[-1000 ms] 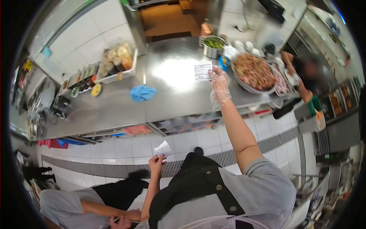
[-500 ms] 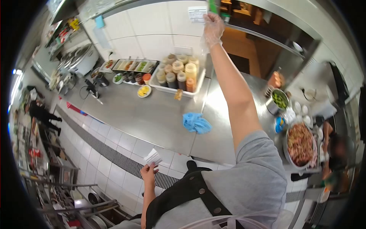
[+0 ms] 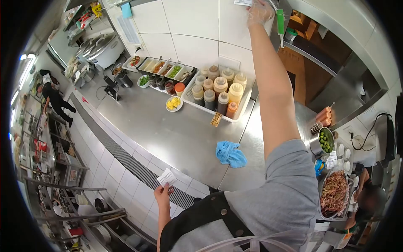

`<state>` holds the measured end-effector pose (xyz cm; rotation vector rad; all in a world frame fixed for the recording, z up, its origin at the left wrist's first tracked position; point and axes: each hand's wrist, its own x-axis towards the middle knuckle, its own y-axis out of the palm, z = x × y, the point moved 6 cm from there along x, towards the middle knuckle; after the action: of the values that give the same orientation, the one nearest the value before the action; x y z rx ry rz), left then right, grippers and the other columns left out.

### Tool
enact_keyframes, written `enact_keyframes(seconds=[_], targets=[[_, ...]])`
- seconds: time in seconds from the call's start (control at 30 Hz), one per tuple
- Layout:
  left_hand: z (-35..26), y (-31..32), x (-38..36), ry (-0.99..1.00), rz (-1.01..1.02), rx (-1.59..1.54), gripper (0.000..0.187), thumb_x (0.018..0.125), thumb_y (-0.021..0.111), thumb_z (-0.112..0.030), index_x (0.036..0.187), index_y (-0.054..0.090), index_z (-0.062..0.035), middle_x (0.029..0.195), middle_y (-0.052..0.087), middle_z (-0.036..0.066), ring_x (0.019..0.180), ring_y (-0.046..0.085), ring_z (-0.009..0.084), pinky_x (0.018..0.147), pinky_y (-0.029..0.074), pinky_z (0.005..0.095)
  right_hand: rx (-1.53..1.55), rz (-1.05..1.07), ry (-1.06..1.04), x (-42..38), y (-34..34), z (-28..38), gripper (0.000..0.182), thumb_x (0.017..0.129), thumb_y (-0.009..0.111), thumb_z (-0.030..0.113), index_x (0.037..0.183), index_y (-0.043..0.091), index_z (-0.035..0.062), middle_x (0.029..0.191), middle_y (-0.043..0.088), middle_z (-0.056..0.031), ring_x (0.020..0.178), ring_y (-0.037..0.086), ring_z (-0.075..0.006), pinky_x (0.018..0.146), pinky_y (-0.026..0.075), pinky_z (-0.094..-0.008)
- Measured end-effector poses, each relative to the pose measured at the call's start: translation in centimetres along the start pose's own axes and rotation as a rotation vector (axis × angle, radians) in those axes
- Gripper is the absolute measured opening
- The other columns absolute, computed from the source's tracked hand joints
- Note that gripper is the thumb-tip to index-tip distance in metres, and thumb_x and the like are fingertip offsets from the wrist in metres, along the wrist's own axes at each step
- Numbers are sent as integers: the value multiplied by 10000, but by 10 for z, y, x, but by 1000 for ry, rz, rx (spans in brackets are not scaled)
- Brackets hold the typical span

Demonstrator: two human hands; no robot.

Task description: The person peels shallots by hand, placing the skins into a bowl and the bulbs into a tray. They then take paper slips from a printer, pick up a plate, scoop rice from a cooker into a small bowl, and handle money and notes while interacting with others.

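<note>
My left hand (image 3: 163, 194) is low over the tiled floor, in front of the counter. It pinches a small printed paper slip (image 3: 167, 178) between thumb and fingers. High against the white tiled wall, my right hand (image 3: 260, 13), in a clear plastic glove, has its fingers closed at the edge of another white paper slip (image 3: 242, 2). The top of the view cuts off part of this slip. To the right of that hand a green strip (image 3: 280, 22) hangs by the serving hatch. Below my right arm lies a crumpled blue cloth (image 3: 231, 154) on the steel counter (image 3: 168, 136).
A white basket (image 3: 191, 100) of squeeze bottles stands against the wall, beside a tray of toppings (image 3: 163, 69) and a yellow-filled bowl (image 3: 174, 103). At right are a pot of green produce (image 3: 324, 141), a large meat tray (image 3: 334, 194) and another person. Shelving (image 3: 90, 210) is lower left.
My view has shifted, with the counter items now lower and further right. The right hand, with its slip, has moved left away from the green strip. My left hand still holds its slip.
</note>
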<state>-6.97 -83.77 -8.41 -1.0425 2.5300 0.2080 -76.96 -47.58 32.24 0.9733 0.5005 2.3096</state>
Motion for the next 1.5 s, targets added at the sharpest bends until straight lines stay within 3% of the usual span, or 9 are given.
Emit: enact_keyframes(seconds=[0.17,0.27,0.5,0.6,0.83,1.13,1.2,1.27,1.5], targets=[[-27,20,21,51,26,-3,192,979,635,-121,1008,693,60,892,701,87,801,691,158,637,547,261,-225,13,0,-18,-10,44,244,853,733,189,1013,719,6,985,697,-149,786,652,-259,711,554,-419],[-32,24,37,48,33,-18,210,983,635,-139,1037,696,54,912,705,82,805,683,153,650,548,268,-236,-61,-87,-68,-35,43,251,849,749,161,879,608,-45,844,628,-119,800,592,-226,767,495,-364],[-100,-16,110,226,-102,-22,333,1000,621,-231,1163,667,55,1053,704,76,912,674,143,747,571,291,-472,549,84,-285,-46,69,236,923,685,249,952,616,26,886,613,-109,846,586,-230,803,483,-387],[-179,-20,113,358,-113,-242,202,995,602,-124,1091,674,38,1032,685,83,950,669,170,800,602,332,-394,918,-6,-381,-40,71,185,957,657,237,1001,658,58,931,630,-84,859,604,-215,797,495,-390],[-251,-108,144,485,-115,-710,157,941,634,10,1084,650,74,1061,691,108,927,679,166,885,611,330,-331,1126,22,-508,-10,95,78,916,675,92,946,671,20,894,630,-85,772,603,-191,717,503,-323],[-266,-318,221,485,-117,-795,192,1002,522,-95,985,616,71,1002,687,143,954,694,212,905,624,370,-473,1256,520,-780,-25,58,120,951,644,144,1011,672,45,907,641,-103,843,618,-224,779,503,-357],[-265,-366,239,484,-163,-788,198,1003,529,-115,1007,625,58,1004,690,146,945,696,213,890,625,363,-459,1348,506,-852,8,74,98,935,653,115,993,675,39,895,643,-113,823,630,-241,756,510,-363],[-270,-403,255,424,-169,-786,207,1011,529,-122,1005,640,52,1039,689,163,912,703,219,845,632,377,-170,1730,179,-913,69,132,71,888,668,43,958,678,35,864,637,-132,788,643,-287,711,517,-373],[-302,-535,331,391,-307,-664,254,1016,566,-216,1042,679,11,969,679,75,882,656,136,770,609,336,-52,1727,110,-1018,249,103,109,863,666,-18,962,676,27,859,635,-127,744,632,-265,671,513,-349]])
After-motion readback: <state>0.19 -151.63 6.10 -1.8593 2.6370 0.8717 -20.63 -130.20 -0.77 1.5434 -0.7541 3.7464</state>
